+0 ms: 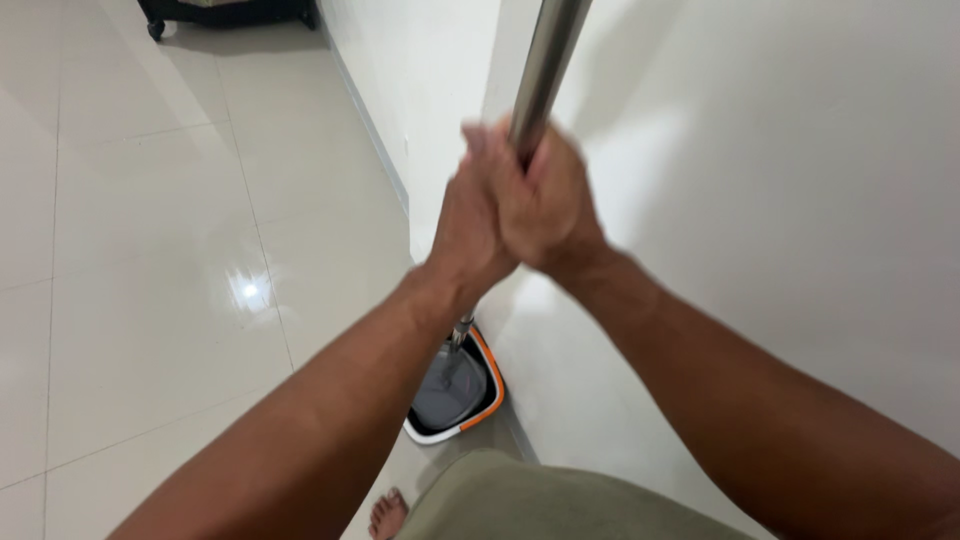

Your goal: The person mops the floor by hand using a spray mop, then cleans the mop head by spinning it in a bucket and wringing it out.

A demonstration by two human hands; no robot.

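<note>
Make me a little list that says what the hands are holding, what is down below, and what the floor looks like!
left hand: wrapped around the metal pole, pressed against the other hand
right hand: gripping the same pole, a bit blurred
pole: shiny, silver, upright with a slight tilt, lower end inside the bucket
bucket: white with an orange rim, grey inside, on the floor against the white wall
floor: pale glossy tiles with a bright spot of reflected light
bare foot: toes showing at the bottom edge
far corner: dark furniture on wheels
</note>
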